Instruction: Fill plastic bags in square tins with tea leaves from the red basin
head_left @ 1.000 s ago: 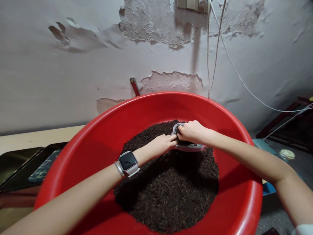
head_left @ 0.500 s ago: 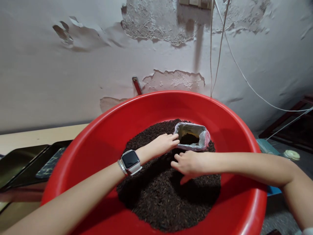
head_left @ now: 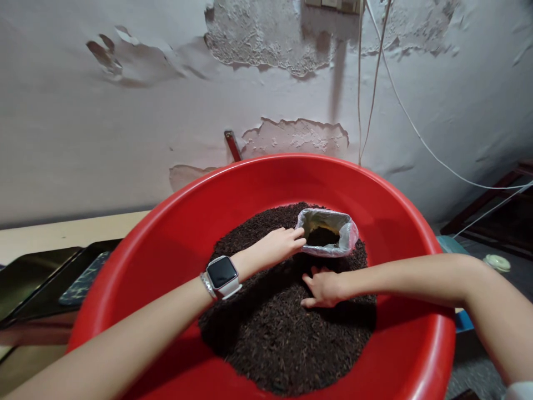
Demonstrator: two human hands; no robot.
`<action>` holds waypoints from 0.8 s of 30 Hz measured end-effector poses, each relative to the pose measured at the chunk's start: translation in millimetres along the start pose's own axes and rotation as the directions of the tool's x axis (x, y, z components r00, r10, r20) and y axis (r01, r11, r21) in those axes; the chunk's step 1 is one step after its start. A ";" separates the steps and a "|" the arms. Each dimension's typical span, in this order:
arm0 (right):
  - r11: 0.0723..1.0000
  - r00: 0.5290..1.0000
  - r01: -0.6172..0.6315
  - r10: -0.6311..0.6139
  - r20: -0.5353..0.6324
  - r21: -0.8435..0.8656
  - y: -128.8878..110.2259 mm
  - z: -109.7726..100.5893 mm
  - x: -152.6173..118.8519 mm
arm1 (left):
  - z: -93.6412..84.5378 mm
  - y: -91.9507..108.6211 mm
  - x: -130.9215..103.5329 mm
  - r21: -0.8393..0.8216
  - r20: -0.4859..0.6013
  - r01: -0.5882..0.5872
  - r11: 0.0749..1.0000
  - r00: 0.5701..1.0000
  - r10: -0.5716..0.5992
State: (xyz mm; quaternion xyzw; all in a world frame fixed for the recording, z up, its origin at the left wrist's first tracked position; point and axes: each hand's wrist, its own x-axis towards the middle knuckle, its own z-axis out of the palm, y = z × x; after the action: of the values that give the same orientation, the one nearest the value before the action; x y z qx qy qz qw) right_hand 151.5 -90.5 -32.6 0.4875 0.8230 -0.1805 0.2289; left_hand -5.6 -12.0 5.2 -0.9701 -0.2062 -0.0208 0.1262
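A large red basin (head_left: 166,222) holds a heap of dark, loose bits that look like dried tea leaves (head_left: 275,339). On the far side of the heap stands an opened plastic bag (head_left: 347,236), with some dark leaves at its bottom. My left hand (head_left: 287,241), a watch on its wrist, grips the bag's left edge between thumb and fingers. Just below the bag, my right hand (head_left: 327,287) reaches palm down to the leaves. Its fingers are apart, and the tips touch or sink into the heap.
Behind the basin rises a wall (head_left: 145,111) with peeling plaster and hanging white cords (head_left: 400,100). Dark trays (head_left: 37,278) lie on the left on a pale surface (head_left: 83,229). A round pale-green lid-like thing (head_left: 497,263) is on the right.
My right hand has dropped from above the heap down onto the leaves, its fingers spreading. My left hand and the bag have stayed in place.
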 end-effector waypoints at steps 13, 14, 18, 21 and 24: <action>0.993 0.990 0.050 -0.036 -0.138 0.103 -6.0 11.9 1.5 | 1.0 -0.1 0.7 0.069 0.008 -0.006 0.998 1.000 0.006; 0.994 0.991 0.060 -0.048 -0.128 0.096 -6.8 9.8 1.0 | 0.7 0.0 0.8 0.070 0.006 -0.008 0.998 1.000 0.007; 0.991 0.985 0.132 -0.131 -0.113 0.000 -13.8 -1.7 -2.9 | -2.4 1.0 0.3 0.069 0.011 -0.015 0.997 1.000 0.015; 0.971 0.950 0.226 -0.238 -0.201 -0.081 -21.7 -15.5 -9.2 | -5.2 1.9 -0.1 0.051 0.027 -0.007 0.999 1.000 0.005; 0.948 0.881 0.258 -0.311 -0.358 -0.189 -24.9 -36.4 -17.8 | -3.2 1.1 0.7 0.003 0.045 0.010 1.000 0.999 -0.010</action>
State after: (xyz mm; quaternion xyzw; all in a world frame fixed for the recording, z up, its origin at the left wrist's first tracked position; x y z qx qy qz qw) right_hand 129.6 -95.8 9.3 0.3702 0.9247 -0.0573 0.0673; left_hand -4.4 -13.5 8.1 -0.9691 -0.2139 0.0007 0.1229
